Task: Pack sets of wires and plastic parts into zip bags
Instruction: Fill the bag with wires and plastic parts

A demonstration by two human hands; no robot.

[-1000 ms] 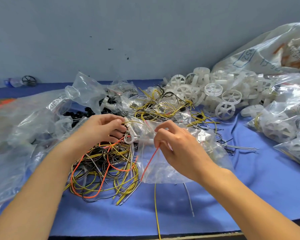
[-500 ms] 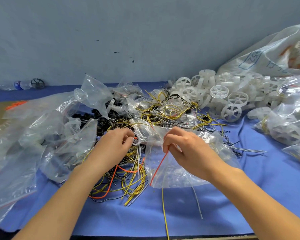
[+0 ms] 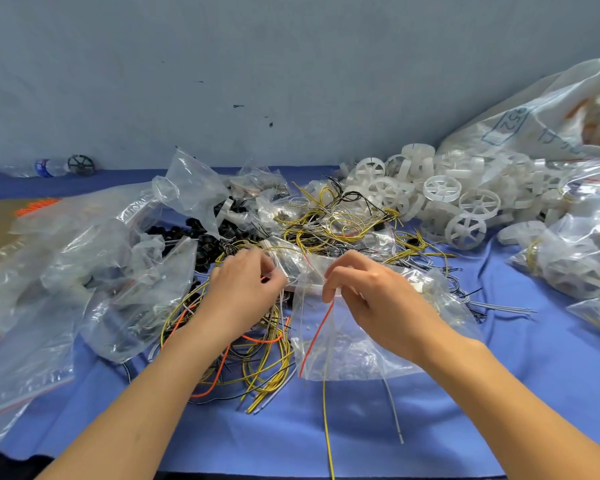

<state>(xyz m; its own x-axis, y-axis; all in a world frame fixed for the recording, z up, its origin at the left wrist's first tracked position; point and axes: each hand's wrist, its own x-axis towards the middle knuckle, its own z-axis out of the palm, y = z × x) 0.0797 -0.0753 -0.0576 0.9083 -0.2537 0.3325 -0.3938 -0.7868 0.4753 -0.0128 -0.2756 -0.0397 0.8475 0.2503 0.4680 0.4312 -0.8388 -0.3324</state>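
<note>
Centre-table: right hand (image 3: 378, 306) pinches one zip bag (image 3: 355, 356).

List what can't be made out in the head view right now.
Head view:
- left hand: its own back hides the fingertips; whether they hold the zip bag or wires is unclear.
- zip bag, pinched by right hand: contents lost in glare and creases.
- large sack: cut by right edge, print blurred.
- bottle: too small, label unreadable.
</note>
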